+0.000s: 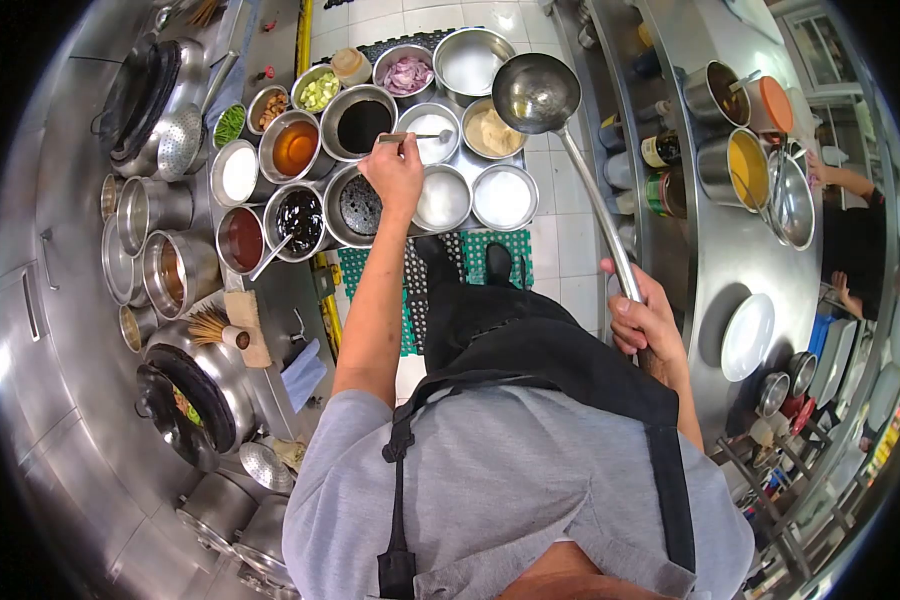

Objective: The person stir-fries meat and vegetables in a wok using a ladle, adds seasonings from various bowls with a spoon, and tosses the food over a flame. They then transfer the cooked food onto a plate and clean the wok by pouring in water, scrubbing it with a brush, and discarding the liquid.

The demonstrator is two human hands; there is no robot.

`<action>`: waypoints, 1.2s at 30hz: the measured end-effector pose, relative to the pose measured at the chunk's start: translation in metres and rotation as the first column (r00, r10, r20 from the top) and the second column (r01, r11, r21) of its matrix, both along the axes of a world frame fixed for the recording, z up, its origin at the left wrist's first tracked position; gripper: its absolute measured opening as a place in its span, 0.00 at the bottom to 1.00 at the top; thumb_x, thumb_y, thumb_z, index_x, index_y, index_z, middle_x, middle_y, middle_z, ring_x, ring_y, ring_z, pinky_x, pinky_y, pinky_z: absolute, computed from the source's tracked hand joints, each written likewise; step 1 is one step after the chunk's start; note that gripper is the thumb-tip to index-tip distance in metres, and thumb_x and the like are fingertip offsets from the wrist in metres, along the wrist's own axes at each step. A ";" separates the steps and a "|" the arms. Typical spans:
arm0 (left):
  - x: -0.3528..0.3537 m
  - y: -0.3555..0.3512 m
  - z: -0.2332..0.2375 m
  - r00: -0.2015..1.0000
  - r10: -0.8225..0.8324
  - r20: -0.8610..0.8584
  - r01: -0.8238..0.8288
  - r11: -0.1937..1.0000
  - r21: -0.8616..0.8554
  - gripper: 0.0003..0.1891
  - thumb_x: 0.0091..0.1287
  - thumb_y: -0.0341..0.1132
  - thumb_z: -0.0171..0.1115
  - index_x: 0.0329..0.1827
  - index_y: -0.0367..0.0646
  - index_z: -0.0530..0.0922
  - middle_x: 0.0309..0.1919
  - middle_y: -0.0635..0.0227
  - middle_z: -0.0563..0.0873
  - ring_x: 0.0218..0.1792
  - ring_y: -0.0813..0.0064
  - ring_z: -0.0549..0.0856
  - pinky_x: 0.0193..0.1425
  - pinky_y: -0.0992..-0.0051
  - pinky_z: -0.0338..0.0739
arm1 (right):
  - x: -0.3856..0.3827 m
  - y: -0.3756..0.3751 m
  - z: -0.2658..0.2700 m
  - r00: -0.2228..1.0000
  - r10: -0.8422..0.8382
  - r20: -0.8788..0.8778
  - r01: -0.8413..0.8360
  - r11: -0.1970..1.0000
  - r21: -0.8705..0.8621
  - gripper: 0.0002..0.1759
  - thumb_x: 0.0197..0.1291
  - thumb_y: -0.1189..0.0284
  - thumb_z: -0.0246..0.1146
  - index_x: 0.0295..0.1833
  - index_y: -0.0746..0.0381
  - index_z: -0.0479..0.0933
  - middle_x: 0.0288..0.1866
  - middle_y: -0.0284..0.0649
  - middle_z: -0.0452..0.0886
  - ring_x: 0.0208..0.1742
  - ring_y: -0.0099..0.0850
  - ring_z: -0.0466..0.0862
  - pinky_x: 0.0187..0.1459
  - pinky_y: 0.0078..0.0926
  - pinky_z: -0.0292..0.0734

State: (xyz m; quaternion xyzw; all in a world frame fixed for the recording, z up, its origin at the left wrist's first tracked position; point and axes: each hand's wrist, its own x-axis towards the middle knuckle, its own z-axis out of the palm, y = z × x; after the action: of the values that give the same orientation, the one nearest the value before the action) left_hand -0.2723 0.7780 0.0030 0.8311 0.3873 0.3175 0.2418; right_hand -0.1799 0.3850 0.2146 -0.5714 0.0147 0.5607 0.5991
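Two grips: left hand stretched forward, pinching spoon; right hand nearer torso, wrapped around ladle

The left hand holds a small spoon over a bowl of white seasoning. The right hand grips a large ladle, its cup far out, near a bowl of pale paste. A white plate lies on the right tabletop.

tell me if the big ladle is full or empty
Empty or nearly so: the ladle in the right hand shows mostly bare dark metal inside.
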 end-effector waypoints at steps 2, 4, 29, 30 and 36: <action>-0.001 0.000 0.001 1.000 0.023 -0.008 -0.023 0.998 0.055 0.10 0.69 0.39 0.70 0.38 0.41 0.90 0.26 0.62 0.87 0.29 0.62 0.85 0.41 0.59 0.73 | 0.001 0.000 0.001 1.000 0.007 0.004 -0.007 1.000 0.001 0.36 0.67 0.69 0.65 0.78 0.65 0.63 0.18 0.25 0.63 0.12 0.15 0.60 0.16 0.20 0.59; -0.001 0.002 -0.001 0.999 0.020 0.032 -0.021 1.000 0.007 0.10 0.69 0.38 0.71 0.40 0.40 0.91 0.27 0.60 0.88 0.28 0.62 0.86 0.38 0.61 0.75 | 0.001 0.002 0.002 1.000 0.008 0.002 -0.008 1.000 -0.003 0.36 0.67 0.69 0.65 0.78 0.65 0.63 0.18 0.25 0.63 0.12 0.15 0.61 0.16 0.20 0.60; 0.036 -0.028 0.025 0.986 -0.165 -0.017 0.166 0.977 0.134 0.08 0.70 0.36 0.68 0.38 0.41 0.89 0.29 0.63 0.86 0.28 0.63 0.83 0.43 0.60 0.69 | 0.004 -0.027 -0.002 0.994 -0.009 -0.105 0.007 1.000 -0.021 0.33 0.65 0.69 0.66 0.74 0.62 0.68 0.18 0.23 0.63 0.12 0.13 0.60 0.15 0.17 0.54; 0.039 -0.029 0.023 0.987 -0.162 -0.011 0.161 0.975 0.151 0.09 0.70 0.38 0.68 0.37 0.43 0.89 0.30 0.65 0.86 0.28 0.61 0.83 0.46 0.59 0.65 | 0.005 -0.026 0.000 0.995 -0.017 -0.103 0.015 1.000 -0.017 0.33 0.65 0.69 0.67 0.74 0.62 0.68 0.18 0.23 0.62 0.12 0.13 0.59 0.15 0.17 0.54; 0.039 -0.032 0.015 0.990 -0.130 -0.060 0.132 0.991 0.026 0.08 0.68 0.37 0.69 0.36 0.44 0.90 0.34 0.62 0.89 0.35 0.57 0.87 0.46 0.57 0.68 | 0.007 -0.026 0.002 0.993 -0.059 -0.106 0.056 0.998 -0.028 0.33 0.64 0.68 0.67 0.74 0.62 0.68 0.17 0.23 0.62 0.12 0.13 0.59 0.16 0.17 0.54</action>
State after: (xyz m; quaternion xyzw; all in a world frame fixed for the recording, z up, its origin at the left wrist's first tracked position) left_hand -0.2331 0.7461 0.0179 0.8671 0.3339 0.2825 0.2385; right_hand -0.1724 0.3588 0.2170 -0.5472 0.0702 0.5729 0.6062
